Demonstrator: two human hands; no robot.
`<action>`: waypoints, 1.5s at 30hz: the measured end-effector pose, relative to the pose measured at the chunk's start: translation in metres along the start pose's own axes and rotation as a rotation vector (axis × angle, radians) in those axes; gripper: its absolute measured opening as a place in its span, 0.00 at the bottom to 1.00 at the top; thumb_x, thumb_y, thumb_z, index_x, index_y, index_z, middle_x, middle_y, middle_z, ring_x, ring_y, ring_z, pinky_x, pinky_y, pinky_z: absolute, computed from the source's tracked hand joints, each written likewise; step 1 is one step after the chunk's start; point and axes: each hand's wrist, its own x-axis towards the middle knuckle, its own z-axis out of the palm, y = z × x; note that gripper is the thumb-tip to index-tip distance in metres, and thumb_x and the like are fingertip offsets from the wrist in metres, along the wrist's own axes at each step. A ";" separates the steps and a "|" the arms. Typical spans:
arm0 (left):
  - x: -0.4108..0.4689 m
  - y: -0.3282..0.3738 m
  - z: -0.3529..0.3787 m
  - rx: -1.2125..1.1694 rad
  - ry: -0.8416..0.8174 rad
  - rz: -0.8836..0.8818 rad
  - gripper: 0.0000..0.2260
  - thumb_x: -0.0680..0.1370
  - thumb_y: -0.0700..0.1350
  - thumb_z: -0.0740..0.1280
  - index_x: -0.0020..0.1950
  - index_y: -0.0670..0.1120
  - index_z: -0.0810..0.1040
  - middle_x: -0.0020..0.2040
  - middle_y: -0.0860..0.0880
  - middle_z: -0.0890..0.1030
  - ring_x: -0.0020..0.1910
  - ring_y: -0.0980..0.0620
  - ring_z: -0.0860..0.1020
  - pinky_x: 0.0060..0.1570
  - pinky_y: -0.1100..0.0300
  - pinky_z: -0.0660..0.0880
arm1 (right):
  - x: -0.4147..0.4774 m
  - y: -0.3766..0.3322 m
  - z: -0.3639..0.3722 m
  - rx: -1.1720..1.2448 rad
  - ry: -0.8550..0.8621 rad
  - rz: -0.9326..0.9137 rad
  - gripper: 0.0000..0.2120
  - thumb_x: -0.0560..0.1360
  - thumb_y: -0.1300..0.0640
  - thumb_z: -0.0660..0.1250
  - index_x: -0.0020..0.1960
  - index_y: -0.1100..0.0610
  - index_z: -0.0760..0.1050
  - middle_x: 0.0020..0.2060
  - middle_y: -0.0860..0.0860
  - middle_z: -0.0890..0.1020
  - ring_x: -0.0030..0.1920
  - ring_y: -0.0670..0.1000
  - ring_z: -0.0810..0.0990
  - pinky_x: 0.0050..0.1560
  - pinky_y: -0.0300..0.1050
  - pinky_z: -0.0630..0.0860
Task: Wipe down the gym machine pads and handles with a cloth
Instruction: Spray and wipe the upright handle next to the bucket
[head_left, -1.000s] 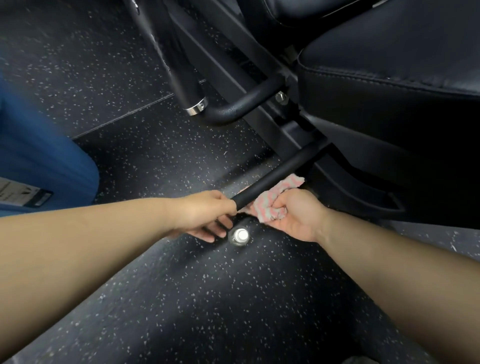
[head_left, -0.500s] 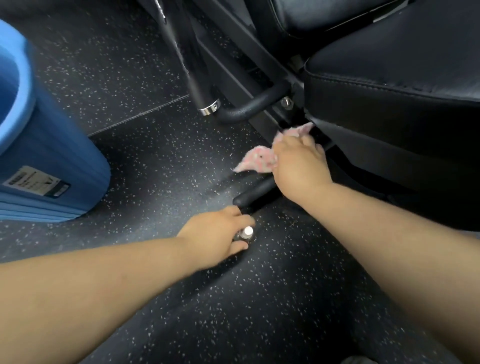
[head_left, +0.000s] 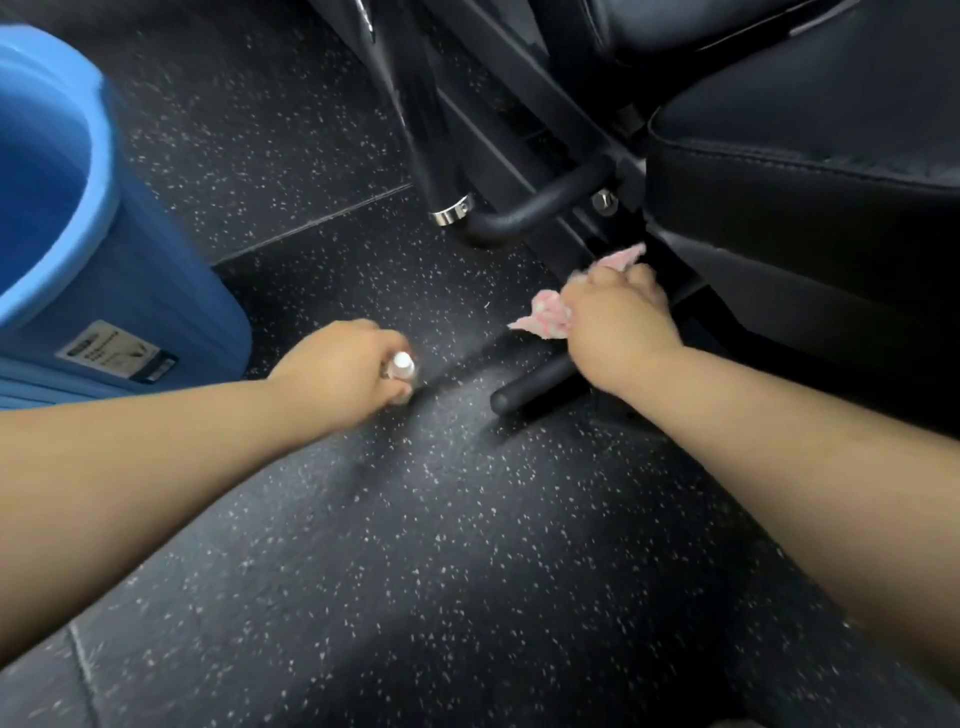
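A black padded handle (head_left: 530, 385) of the gym machine sticks out low over the floor, its free end toward me. My right hand (head_left: 615, 322) grips a pink and white cloth (head_left: 545, 314) wrapped over the handle, a little back from its end. My left hand (head_left: 345, 371) holds a small clear bottle with a white cap (head_left: 402, 366) that stands on the floor left of the handle. The machine's black seat pad (head_left: 810, 171) fills the upper right.
A blue plastic bucket (head_left: 78, 249) stands on the floor at the left. Black frame tubes and a curved bar with a chrome collar (head_left: 451, 213) run down from the top centre. Dark speckled rubber floor (head_left: 467, 571) fills the foreground.
My left hand let go of the handle's end and took hold of the small bottle on the floor. My right hand slid the cloth up along the handle, then back down a little.
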 end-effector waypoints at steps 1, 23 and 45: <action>0.002 -0.003 0.001 0.006 0.019 -0.026 0.08 0.76 0.51 0.70 0.52 0.51 0.80 0.48 0.50 0.77 0.46 0.49 0.76 0.47 0.54 0.74 | -0.002 -0.008 0.001 -0.042 -0.053 -0.071 0.20 0.78 0.62 0.60 0.70 0.58 0.67 0.67 0.58 0.71 0.68 0.63 0.68 0.68 0.56 0.68; 0.005 0.003 -0.031 -0.301 0.287 -0.148 0.32 0.71 0.69 0.58 0.70 0.54 0.70 0.63 0.53 0.76 0.56 0.52 0.77 0.58 0.52 0.75 | -0.040 -0.012 0.020 0.858 0.476 -0.284 0.20 0.74 0.64 0.59 0.64 0.58 0.77 0.66 0.53 0.75 0.66 0.57 0.72 0.68 0.48 0.68; 0.013 0.052 -0.086 -0.847 0.501 -0.001 0.03 0.80 0.54 0.65 0.50 0.57 0.72 0.37 0.53 0.82 0.31 0.60 0.81 0.37 0.66 0.76 | 0.023 -0.006 -0.014 0.973 0.578 -0.029 0.31 0.77 0.72 0.55 0.76 0.52 0.64 0.76 0.45 0.62 0.73 0.40 0.61 0.74 0.36 0.58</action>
